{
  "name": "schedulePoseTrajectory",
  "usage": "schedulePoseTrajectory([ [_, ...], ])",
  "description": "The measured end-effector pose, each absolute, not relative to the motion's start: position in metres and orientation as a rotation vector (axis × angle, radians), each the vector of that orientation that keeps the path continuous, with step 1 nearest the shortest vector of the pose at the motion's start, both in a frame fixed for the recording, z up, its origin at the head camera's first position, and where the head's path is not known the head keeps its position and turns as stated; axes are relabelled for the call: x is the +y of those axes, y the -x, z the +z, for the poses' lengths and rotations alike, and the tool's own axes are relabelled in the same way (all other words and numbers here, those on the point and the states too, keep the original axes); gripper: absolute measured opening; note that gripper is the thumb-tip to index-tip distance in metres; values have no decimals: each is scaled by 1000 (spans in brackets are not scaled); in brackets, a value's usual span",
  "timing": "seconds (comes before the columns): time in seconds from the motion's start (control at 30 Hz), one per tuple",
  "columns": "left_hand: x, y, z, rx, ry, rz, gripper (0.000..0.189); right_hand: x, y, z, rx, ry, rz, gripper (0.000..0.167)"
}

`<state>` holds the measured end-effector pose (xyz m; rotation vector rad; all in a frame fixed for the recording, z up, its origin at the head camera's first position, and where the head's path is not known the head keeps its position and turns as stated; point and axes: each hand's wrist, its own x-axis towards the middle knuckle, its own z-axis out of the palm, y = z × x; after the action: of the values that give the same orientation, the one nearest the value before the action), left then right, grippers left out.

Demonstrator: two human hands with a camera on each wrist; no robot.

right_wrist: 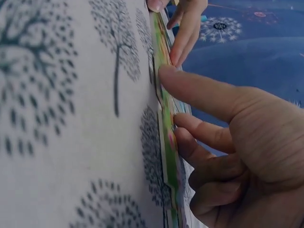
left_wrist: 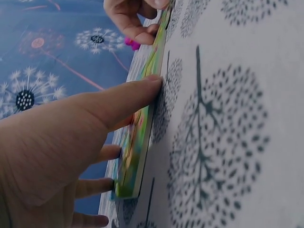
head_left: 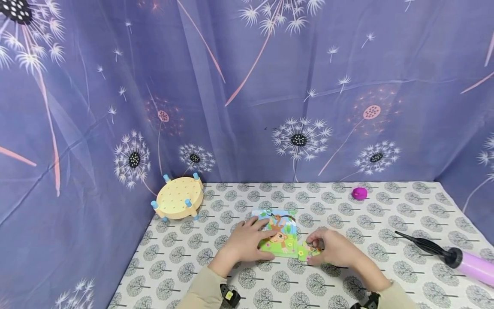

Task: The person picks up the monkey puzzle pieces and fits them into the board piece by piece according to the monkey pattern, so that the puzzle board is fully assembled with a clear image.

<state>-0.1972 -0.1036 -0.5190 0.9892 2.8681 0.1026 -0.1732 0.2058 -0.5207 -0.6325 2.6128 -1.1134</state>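
Observation:
A jigsaw puzzle (head_left: 287,250) with a cartoon monkey on green and blue lies flat on the cloth in the head view. Across its left part rests my left hand (head_left: 245,241), fingers spread. The left wrist view shows that thumb touching the near edge of the puzzle (left_wrist: 129,178). My right hand (head_left: 339,249) pinches a green puzzle piece (head_left: 302,254) at the puzzle's lower right, between thumb and curled fingers. In the right wrist view the piece (right_wrist: 170,156) lies low against the cloth; whether it joins the puzzle, I cannot tell.
A yellow round stand (head_left: 179,197) with blue-tipped pegs is at the back left. A small magenta object (head_left: 359,193) sits at the back right. To the right lies a pink-and-black hand pump (head_left: 455,257). A tree-print cloth (head_left: 216,274) covers the table; dandelion-print curtains (head_left: 247,128) surround it.

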Motion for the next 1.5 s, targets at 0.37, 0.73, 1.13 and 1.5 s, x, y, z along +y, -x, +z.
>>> schedulePoseTrajectory([
  [0.37,-125,200,-520,2868,-977,195,80,195,166,-513,2823,458,-828,47],
  [0.73,-140,202,-524,2877,-962,227,79,197,162,-515,2809,432,-869,43],
  [1.13,-147,204,-522,2856,-908,317,80,206,160,-520,2618,562,-1236,31],
  [1.5,-148,203,-522,2849,-882,341,78,212,165,-526,2437,605,-1426,11],
])
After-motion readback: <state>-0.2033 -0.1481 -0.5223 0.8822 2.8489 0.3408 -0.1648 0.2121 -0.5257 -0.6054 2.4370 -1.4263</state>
